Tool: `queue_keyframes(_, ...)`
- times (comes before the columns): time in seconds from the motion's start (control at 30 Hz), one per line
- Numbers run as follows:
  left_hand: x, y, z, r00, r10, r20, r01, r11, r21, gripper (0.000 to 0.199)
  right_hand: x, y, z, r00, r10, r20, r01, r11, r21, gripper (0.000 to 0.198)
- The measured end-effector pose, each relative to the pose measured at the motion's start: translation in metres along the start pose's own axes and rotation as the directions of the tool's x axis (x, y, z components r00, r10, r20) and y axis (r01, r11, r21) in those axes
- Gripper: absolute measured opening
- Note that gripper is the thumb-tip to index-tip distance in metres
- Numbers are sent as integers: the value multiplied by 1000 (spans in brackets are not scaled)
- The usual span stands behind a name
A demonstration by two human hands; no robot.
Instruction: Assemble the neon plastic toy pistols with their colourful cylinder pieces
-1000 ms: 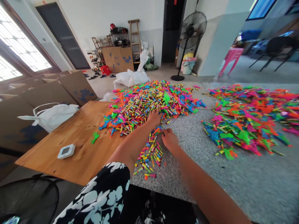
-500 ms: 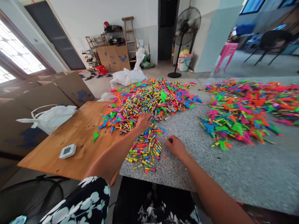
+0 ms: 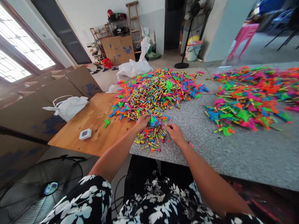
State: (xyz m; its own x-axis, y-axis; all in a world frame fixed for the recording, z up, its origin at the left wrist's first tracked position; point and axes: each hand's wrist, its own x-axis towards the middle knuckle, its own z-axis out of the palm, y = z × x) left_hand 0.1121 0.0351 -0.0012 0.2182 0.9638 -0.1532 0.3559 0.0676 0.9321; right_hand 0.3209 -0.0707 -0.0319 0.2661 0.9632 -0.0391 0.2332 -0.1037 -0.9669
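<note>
My left hand [image 3: 142, 123] is at the near edge of a big pile of bright plastic pieces and striped tubes [image 3: 151, 93]. Its fingers are curled closed, and whatever they hold is too small to make out. Right beside its fingertips lie blue and green plastic pieces [image 3: 153, 120]. My right hand [image 3: 174, 132] is just to the right, thumb and fingers pinched together; I cannot make out what is in them. Below and between both hands, a small group of striped tubes [image 3: 149, 137] is spread on the speckled stone tabletop [image 3: 198, 155].
Another heap of colourful plastic pieces [image 3: 243, 112] covers the right side. On the wooden board [image 3: 70, 133] at left are a white device with a screen [image 3: 85, 134] and a green gun-shaped piece [image 3: 106, 123]. A white bag [image 3: 70, 109], cardboard boxes [image 3: 46, 102] and a fan [image 3: 50, 188] stand nearby.
My left hand has drawn back from the pile toward me, and its fingers have curled. Blue and green pieces now lie between the hands. The view has tilted down.
</note>
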Motion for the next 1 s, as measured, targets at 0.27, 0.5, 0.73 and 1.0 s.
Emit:
queue_keyframes(0.27, -30, 5, 25, 989, -94, 114, 127, 937, -324, 45, -8, -13, 27, 992, 86, 89, -105, 967, 231, 37)
queue_keyframes(0.5, -38, 3, 30, 984, 93, 154, -23, 913, -407, 51, -11, -15, 22, 997, 53, 55, -67, 951, 302, 25)
queue_keyframes(0.73, -44, 13, 30, 994, 107, -8, -97, 866, -491, 48, -17, -18, 12, 998, 34, 55, -59, 823, 565, 44)
queue_keyframes(1.0, -55, 23, 38, 994, 80, 80, -25, 844, -535, 49, -21, -24, 12, 994, 1, 111, -69, 790, 609, 44)
